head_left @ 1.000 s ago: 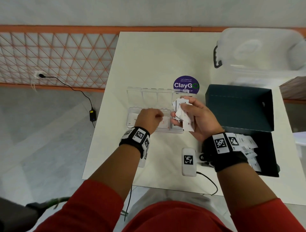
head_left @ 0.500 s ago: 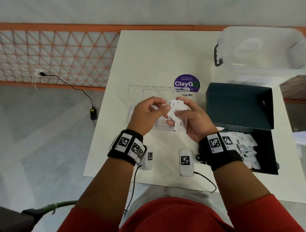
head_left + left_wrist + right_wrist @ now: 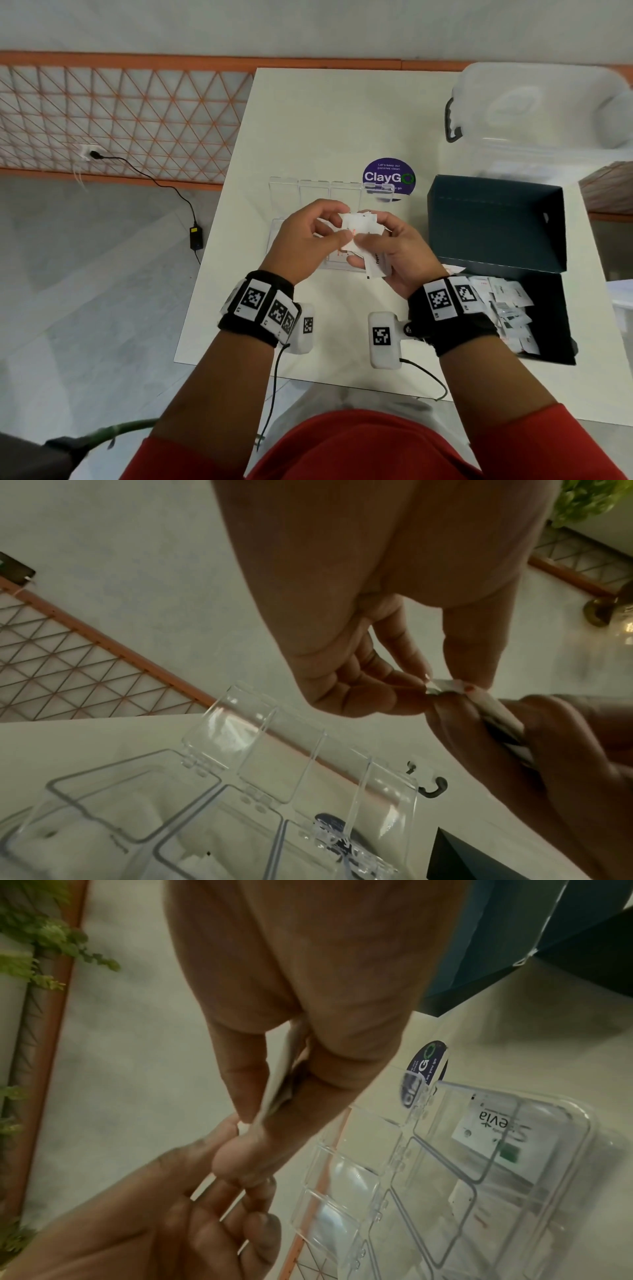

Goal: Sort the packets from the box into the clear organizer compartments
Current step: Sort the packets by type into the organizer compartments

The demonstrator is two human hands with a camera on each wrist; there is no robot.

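Note:
My right hand (image 3: 383, 246) grips a stack of small white packets (image 3: 363, 228) above the clear organizer (image 3: 284, 195). With thumb and forefinger, my left hand (image 3: 329, 229) pinches the top packet (image 3: 445, 687) of that stack. The packet edges (image 3: 277, 1093) show between the right thumb and fingers in the right wrist view. The organizer's lids stand open, and white packets (image 3: 493, 1123) lie in some compartments (image 3: 85, 840). The dark open box (image 3: 534, 308) at the right holds several loose packets (image 3: 507, 308).
A large clear plastic bin (image 3: 541, 109) sits at the table's far right. A round purple ClayGo sticker (image 3: 388, 176) lies behind the organizer. The white table's left edge (image 3: 219, 219) drops to the floor, where a cable and adapter (image 3: 196, 236) lie.
My left hand rose from the organizer's compartment and came to the stack in my right hand, where it now pinches the top packet. Both hands lifted slightly toward me.

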